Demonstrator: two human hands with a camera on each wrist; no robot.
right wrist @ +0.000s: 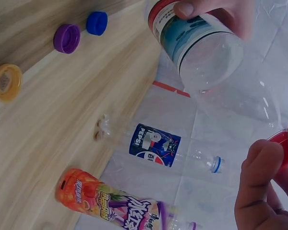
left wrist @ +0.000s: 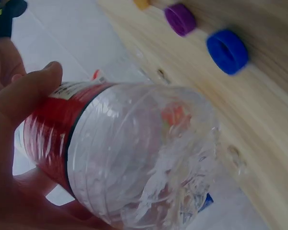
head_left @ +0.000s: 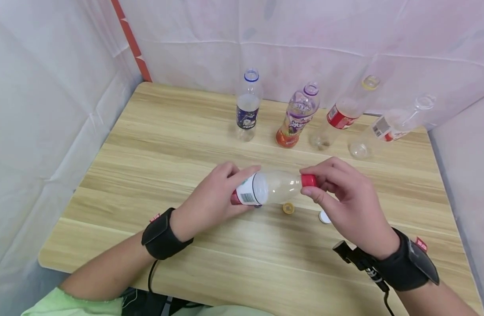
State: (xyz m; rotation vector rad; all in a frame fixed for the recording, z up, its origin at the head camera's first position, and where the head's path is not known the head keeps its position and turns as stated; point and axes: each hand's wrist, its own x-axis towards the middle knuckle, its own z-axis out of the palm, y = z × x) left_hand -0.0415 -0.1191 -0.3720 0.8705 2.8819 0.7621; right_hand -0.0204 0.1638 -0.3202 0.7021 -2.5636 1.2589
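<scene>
A clear plastic bottle (head_left: 283, 186) lies on its side in the air over the table, its neck to the right. My left hand (head_left: 212, 193) grips it round the red and white label (head_left: 247, 192), with the base toward the left wrist camera. At the mouth, thumb and fingers of my right hand (head_left: 350, 202) pinch a red cap (head_left: 309, 180). Loose on the table below are a yellow cap (head_left: 288, 208) and a white cap (head_left: 324, 217), the latter partly behind the right hand. The right wrist view also shows a purple cap (right wrist: 67, 38) and a blue cap (right wrist: 97, 23).
Along the back of the wooden table (head_left: 166, 145) stand uncapped bottles: a Pepsi bottle (head_left: 247, 115), a purple and orange drink bottle (head_left: 299, 116), a red-labelled bottle (head_left: 340, 116) and a clear bottle with a white label (head_left: 388, 128). White sheeting (head_left: 305, 39) hangs behind them.
</scene>
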